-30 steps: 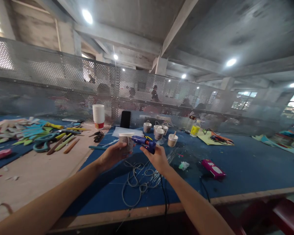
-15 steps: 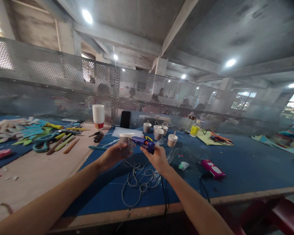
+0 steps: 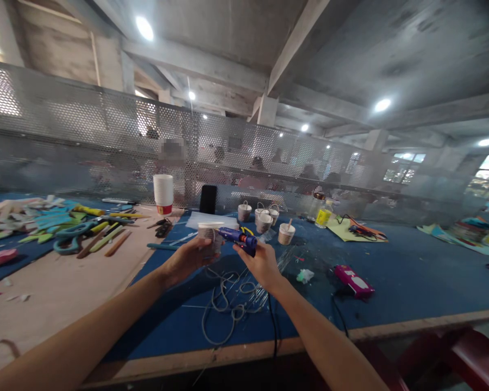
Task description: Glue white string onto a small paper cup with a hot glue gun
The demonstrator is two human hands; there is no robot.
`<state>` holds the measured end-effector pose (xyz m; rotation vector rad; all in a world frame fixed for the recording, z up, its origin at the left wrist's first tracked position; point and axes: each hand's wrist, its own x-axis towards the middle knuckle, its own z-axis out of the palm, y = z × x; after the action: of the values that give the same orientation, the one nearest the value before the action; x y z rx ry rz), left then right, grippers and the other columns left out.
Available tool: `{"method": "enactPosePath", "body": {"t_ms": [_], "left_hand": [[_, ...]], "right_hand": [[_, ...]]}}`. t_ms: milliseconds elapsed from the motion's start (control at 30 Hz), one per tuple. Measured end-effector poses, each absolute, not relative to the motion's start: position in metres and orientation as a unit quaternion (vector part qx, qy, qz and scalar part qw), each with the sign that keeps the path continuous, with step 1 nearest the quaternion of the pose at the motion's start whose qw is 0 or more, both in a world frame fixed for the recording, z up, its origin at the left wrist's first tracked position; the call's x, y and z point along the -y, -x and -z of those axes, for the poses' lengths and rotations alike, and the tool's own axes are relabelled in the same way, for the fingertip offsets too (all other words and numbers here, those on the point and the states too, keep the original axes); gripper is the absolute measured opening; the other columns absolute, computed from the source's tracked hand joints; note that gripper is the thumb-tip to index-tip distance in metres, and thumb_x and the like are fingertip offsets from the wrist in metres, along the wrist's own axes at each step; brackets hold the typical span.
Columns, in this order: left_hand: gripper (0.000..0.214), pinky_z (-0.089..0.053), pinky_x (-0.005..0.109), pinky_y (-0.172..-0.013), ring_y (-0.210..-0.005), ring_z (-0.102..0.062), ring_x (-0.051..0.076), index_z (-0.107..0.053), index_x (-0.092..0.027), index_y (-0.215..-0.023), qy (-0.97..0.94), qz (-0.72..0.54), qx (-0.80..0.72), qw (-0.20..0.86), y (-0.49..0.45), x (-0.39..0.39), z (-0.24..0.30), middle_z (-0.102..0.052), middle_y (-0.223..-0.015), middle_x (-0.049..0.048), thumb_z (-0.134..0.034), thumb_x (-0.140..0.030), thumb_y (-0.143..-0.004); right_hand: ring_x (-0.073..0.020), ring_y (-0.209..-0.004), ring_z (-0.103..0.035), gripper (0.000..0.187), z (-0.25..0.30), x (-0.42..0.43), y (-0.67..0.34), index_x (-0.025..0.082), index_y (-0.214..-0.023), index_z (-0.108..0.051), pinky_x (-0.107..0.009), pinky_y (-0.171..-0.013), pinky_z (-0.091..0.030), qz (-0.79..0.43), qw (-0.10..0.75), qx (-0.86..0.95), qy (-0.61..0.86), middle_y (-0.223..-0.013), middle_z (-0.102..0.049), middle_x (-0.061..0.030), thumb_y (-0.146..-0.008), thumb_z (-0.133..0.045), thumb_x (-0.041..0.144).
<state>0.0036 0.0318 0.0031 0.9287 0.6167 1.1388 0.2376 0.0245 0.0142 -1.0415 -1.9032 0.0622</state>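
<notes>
A small grey cord-wrapped cup (image 3: 206, 233) with a white rim is held in my left hand (image 3: 189, 255), fingers closed around its side. My right hand (image 3: 263, 263) grips a blue glue gun (image 3: 238, 237), whose nozzle points left and meets the cup's upper side. I cannot tell whether glue is coming out. Below both hands a loose grey cord (image 3: 222, 315) lies in loops on the blue mat, beside a bundle of clear glue sticks (image 3: 261, 290). Behind the glue gun stand several similar grey cups (image 3: 264, 222) with looped handles.
A cup (image 3: 286, 234) with a stick in it stands right of the glue gun. Scissors (image 3: 71, 239) and craft tools lie left, near stacked paper cups (image 3: 163, 193). A magenta box (image 3: 353, 282) with a cable sits right. A perforated metal screen (image 3: 228, 157) rises behind the table.
Almost nothing differs: both hands, the cup and the glue gun keep their places. The camera view has shifted very slightly.
</notes>
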Motion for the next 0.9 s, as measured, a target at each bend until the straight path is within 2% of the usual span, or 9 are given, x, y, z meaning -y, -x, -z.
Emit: {"method": "enactPosePath", "body": {"t_ms": [333,767,900], "left_hand": [[0.029,-0.056,0.033,-0.080,-0.088,-0.071,0.022,-0.070,-0.016,-0.115,-0.409,-0.513,-0.279,0.701,-0.0040,-0.0298,-0.0054,-0.076,-0.108,0.0093,-0.066,-0.019,-0.086],[0.028,-0.055,0.031,-0.077,-0.083,-0.072,0.021,-0.070,-0.018,-0.113,-0.415,-0.506,-0.277,0.704,-0.0016,-0.0318,-0.0048,-0.076,-0.107,0.0081,-0.066,-0.022,-0.085],[0.029,-0.055,0.031,-0.077,-0.084,-0.072,0.021,-0.070,-0.018,-0.114,-0.412,-0.509,-0.279,0.703,-0.0019,-0.0294,-0.0073,-0.076,-0.107,0.0081,-0.066,-0.022,-0.085]], "right_hand": [[-0.0236,-0.070,-0.069,0.029,-0.0151,-0.0241,-0.2390,0.023,-0.095,-0.074,-0.029,-0.066,-0.047,-0.032,0.471,0.782,0.407,-0.078,-0.074,-0.0077,-0.092,-0.062,0.049],[-0.0246,-0.071,-0.070,0.032,-0.0159,-0.0246,-0.2389,0.022,-0.103,-0.075,-0.030,-0.068,-0.048,-0.020,0.468,0.776,0.422,-0.080,-0.075,-0.0089,-0.092,-0.061,0.048],[-0.0247,-0.072,-0.071,0.031,-0.0129,-0.0276,-0.2397,0.023,-0.098,-0.076,-0.030,-0.070,-0.048,-0.020,0.481,0.772,0.415,-0.080,-0.075,-0.0087,-0.091,-0.061,0.050]]}}
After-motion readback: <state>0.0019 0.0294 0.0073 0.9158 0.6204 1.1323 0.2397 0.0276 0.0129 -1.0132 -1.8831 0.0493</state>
